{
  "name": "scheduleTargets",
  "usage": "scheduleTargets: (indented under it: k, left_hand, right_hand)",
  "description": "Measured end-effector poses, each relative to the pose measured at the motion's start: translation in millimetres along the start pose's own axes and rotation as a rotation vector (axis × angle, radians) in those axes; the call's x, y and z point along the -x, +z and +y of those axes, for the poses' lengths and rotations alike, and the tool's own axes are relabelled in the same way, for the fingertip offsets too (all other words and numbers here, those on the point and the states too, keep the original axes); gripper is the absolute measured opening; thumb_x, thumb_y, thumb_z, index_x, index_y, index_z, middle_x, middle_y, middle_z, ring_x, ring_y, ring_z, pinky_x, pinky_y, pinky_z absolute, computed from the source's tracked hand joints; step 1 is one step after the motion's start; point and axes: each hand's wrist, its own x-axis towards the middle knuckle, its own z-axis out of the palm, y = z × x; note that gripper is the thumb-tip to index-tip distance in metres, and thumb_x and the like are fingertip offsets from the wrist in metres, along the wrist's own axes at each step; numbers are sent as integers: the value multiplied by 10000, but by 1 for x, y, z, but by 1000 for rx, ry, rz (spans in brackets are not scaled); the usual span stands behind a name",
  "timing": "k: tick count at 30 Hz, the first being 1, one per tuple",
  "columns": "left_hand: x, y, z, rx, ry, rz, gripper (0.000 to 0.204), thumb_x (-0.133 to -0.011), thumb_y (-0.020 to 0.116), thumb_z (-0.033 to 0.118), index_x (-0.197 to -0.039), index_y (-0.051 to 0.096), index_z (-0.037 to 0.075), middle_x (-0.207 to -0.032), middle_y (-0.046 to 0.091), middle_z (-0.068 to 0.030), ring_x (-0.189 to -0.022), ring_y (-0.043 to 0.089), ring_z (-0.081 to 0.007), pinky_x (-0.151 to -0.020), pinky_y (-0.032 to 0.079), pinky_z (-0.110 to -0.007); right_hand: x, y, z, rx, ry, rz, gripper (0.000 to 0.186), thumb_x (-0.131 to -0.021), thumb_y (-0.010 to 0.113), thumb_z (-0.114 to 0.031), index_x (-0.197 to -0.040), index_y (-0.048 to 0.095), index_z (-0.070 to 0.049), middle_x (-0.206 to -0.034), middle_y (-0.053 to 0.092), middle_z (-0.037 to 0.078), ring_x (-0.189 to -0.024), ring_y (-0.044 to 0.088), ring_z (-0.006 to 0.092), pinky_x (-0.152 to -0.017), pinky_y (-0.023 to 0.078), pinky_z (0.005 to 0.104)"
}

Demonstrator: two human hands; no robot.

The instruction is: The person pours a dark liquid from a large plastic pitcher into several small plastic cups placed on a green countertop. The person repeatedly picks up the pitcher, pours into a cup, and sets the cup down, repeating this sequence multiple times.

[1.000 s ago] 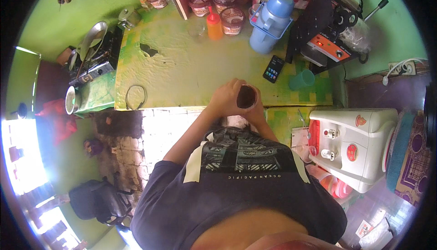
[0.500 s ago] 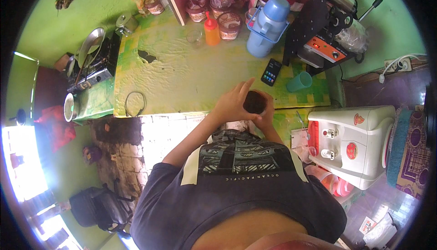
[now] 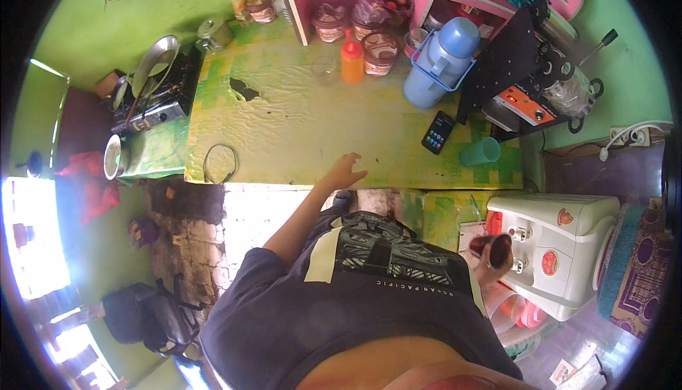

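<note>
In my right hand (image 3: 489, 271) is a cup with dark contents (image 3: 501, 252), its fingers wrapped round the side. The cup is close to the taps of a white water dispenser (image 3: 568, 241) on the right; whether it touches a tap, I cannot tell. My left hand (image 3: 346, 172) is empty, its fingers apart, over the front edge of the table (image 3: 298, 134) with its yellow-green cover. Nearest to it on the table, towards the right, are a black phone (image 3: 438, 133) with a lit screen and a teal cup (image 3: 481, 151).
At the table's back stand a blue thermos jug (image 3: 435, 67), an orange squeeze bottle (image 3: 352, 62) and several round tubs (image 3: 381, 55). A black machine with an orange panel (image 3: 524, 104) fills the back right. A stove (image 3: 162, 109) stands left, a dark loop (image 3: 221, 163) near the front edge.
The cup was between both hands over the table's front edge. My right hand has carried it right to the dispenser; my left has let go and moved slightly left. The view has shifted.
</note>
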Motion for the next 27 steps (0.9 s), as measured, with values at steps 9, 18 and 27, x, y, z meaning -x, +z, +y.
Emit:
scheduleTargets:
  k: [9, 18, 27]
  left_hand:
    - [-26, 17, -64, -470, -258, -296, 689, -769, 640, 449, -1269, 444, 17, -1251, 465, -231, -1166, 438, -393, -981, 367, -458]
    - [-32, 21, -82, -428, -210, -374, 700, -760, 644, 453, -1272, 452, 16, -1282, 467, -212, -1196, 438, -350, -995, 369, -425]
    - [-34, 12, -79, -436, -216, -370, 678, -765, 641, 452, -1261, 476, 22, -1259, 496, -215, -1172, 465, -360, -990, 378, -419]
  right_hand:
    - [8, -116, 46, 365, 36, 269, 589, -742, 720, -99, -1246, 440, 21, -1113, 575, 144, -919, 589, 248, -830, 488, 349]
    - [22, -160, 49, 493, 53, 283, 600, -795, 647, -82, -1329, 387, 1, -1145, 579, 133, -815, 619, 224, -738, 531, 323]
    - [22, -154, 50, 486, 50, 232, 621, -813, 623, -111, -1362, 350, -16, -1164, 578, 127, -826, 621, 206, -714, 527, 297]
